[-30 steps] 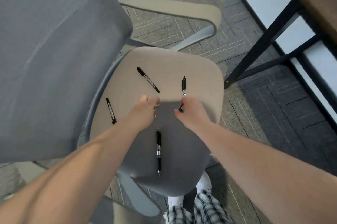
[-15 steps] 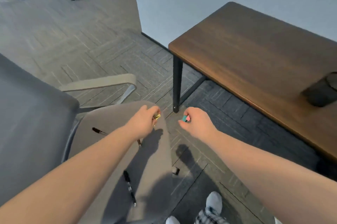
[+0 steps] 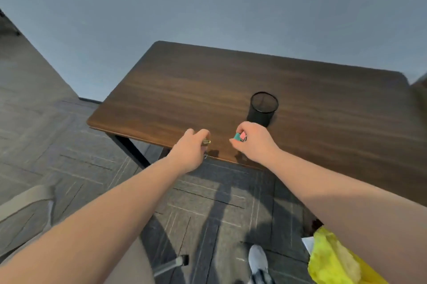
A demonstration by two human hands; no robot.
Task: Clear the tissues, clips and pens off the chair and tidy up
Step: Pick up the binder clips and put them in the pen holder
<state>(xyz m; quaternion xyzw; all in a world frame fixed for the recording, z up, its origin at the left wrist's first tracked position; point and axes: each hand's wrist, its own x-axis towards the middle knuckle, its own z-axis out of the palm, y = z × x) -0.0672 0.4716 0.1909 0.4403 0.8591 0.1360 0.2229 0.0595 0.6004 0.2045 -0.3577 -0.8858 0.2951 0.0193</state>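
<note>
My left hand (image 3: 190, 150) is closed on a small gold binder clip (image 3: 206, 142), held over the front edge of the brown wooden table (image 3: 184, 89). My right hand (image 3: 253, 142) is closed on teal and pink binder clips (image 3: 239, 137), just in front of a black mesh pen cup (image 3: 263, 108) that stands on the table. Only the chair's beige armrest (image 3: 23, 200) and part of its seat show at the lower left. The pens on the seat are out of view.
A yellow bag (image 3: 335, 260) with something white in it sits at the lower right on the grey carpet. A chair leg with a castor (image 3: 175, 261) and my shoe (image 3: 258, 258) are below. A grey wall rises behind the table.
My view has swung from the chair seat to the table. Both hands have carried their clips from the seat to the table's front edge.
</note>
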